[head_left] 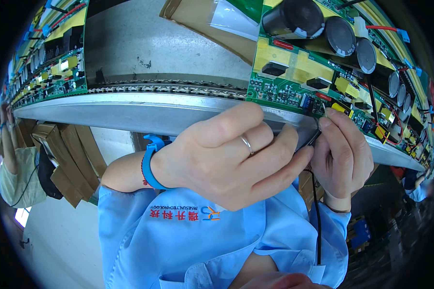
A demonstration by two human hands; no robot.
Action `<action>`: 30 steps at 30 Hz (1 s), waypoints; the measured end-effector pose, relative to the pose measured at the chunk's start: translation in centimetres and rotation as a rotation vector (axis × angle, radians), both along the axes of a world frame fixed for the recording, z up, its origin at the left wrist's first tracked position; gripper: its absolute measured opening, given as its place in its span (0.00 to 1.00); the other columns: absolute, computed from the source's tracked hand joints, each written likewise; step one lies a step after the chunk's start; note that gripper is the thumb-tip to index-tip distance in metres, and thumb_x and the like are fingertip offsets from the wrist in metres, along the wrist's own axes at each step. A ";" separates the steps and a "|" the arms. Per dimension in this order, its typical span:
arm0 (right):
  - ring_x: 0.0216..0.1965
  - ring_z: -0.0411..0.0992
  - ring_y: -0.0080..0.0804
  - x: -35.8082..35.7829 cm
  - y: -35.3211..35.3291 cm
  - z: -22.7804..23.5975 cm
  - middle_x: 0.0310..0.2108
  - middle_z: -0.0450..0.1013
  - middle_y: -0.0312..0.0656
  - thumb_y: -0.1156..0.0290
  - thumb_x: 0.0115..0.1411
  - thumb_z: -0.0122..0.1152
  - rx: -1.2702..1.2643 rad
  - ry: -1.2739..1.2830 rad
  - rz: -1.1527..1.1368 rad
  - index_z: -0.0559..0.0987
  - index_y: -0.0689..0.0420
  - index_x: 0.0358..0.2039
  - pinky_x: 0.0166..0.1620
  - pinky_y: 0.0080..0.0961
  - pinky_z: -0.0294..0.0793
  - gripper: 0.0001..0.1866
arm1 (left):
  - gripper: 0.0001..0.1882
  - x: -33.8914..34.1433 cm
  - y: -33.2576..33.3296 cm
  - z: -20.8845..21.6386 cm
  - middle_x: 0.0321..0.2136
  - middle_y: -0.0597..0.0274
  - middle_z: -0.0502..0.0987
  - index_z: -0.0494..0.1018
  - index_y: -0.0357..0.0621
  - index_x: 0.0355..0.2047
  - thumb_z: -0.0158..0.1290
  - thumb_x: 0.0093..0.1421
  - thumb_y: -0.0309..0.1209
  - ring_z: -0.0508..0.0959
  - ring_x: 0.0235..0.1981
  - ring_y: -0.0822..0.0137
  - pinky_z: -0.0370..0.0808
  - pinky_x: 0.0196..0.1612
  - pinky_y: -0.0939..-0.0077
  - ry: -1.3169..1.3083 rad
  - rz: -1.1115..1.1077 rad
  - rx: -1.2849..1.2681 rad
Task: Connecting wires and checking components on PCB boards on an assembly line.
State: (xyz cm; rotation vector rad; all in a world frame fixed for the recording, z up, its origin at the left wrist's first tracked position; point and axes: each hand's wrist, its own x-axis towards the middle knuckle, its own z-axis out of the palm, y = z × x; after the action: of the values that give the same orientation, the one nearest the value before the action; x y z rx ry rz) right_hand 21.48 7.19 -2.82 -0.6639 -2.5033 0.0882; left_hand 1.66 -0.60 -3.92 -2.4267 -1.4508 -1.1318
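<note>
At the near edge of a green circuit board, my two hands meet. My right hand pinches a thin black wire close to the board edge, and a small pale tip shows above its fingertips. The wire hangs down from between the hands over the blue work shirt. My left hand, with a ring and a blue wrist strap, is closed beside it. Its curled fingers point toward the wire; what they hold, if anything, is hidden.
Large black capacitors stand on the board. A metal rail with a chain runs alongside. Another populated board sits at left. Flattened cardboard leans below, near another person's arm. A cardboard tray lies beyond.
</note>
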 end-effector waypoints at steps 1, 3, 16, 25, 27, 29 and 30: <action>0.21 0.74 0.27 -0.1 0.0 0.1 0.34 0.79 0.46 0.82 0.48 0.65 0.001 -0.007 0.007 0.81 0.62 0.35 0.20 0.18 0.69 0.11 | 0.18 -0.1 -0.1 -0.1 0.30 0.71 0.80 0.82 0.59 0.34 0.57 0.38 0.36 0.67 0.21 0.77 0.61 0.37 0.75 -0.009 -0.024 0.009; 0.23 0.76 0.29 -0.1 -0.2 0.4 0.33 0.79 0.45 0.84 0.46 0.65 -0.016 -0.040 -0.020 0.81 0.62 0.35 0.22 0.18 0.71 0.13 | 0.18 -0.1 -0.5 -0.1 0.30 0.72 0.80 0.82 0.59 0.34 0.57 0.38 0.35 0.66 0.21 0.76 0.61 0.37 0.75 -0.016 -0.030 0.009; 0.30 0.78 0.34 -1.7 -0.5 1.1 0.34 0.79 0.44 0.84 0.46 0.66 -0.115 -0.011 -0.075 0.80 0.61 0.34 0.30 0.24 0.78 0.13 | 0.17 -1.8 -0.7 0.2 0.31 0.72 0.80 0.82 0.56 0.33 0.56 0.39 0.33 0.66 0.23 0.74 0.63 0.38 0.72 -0.025 -0.146 0.040; 0.33 0.77 0.40 -1.5 -0.8 4.5 0.34 0.77 0.48 0.83 0.50 0.64 -0.060 -0.071 -0.187 0.80 0.64 0.41 0.33 0.25 0.79 0.15 | 0.11 0.3 1.1 2.6 0.34 0.62 0.83 0.79 0.46 0.28 0.60 0.40 0.28 0.73 0.22 0.75 0.69 0.38 0.71 -0.327 -0.098 -0.051; 0.31 0.76 0.41 0.4 -0.8 5.9 0.32 0.76 0.48 0.82 0.52 0.63 0.014 -0.112 -0.185 0.80 0.65 0.39 0.31 0.26 0.77 0.12 | 0.11 1.1 1.4 2.8 0.33 0.63 0.83 0.78 0.45 0.27 0.61 0.39 0.26 0.74 0.21 0.74 0.70 0.37 0.71 -0.374 -0.052 -0.035; 0.28 0.74 0.40 1.6 -0.9 8.7 0.31 0.74 0.46 0.84 0.53 0.62 0.055 -0.428 -0.276 0.80 0.65 0.38 0.29 0.28 0.74 0.10 | 0.11 1.1 2.2 3.5 0.31 0.63 0.83 0.78 0.44 0.28 0.62 0.41 0.26 0.76 0.22 0.73 0.71 0.37 0.72 -0.378 -0.094 -0.058; 0.25 0.71 0.39 2.1 -0.5 9.3 0.29 0.73 0.45 0.85 0.47 0.61 0.112 -0.487 -0.276 0.80 0.66 0.36 0.27 0.30 0.72 0.13 | 0.10 1.0 2.6 3.8 0.30 0.64 0.82 0.78 0.44 0.28 0.62 0.42 0.26 0.76 0.22 0.73 0.71 0.37 0.73 -0.343 -0.109 -0.056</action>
State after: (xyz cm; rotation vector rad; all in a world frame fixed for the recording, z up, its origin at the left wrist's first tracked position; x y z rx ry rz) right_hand 23.58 6.67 6.46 -1.0811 -2.8094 -0.3530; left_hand 2.71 2.04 -0.12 -2.4665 -1.4644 -1.6195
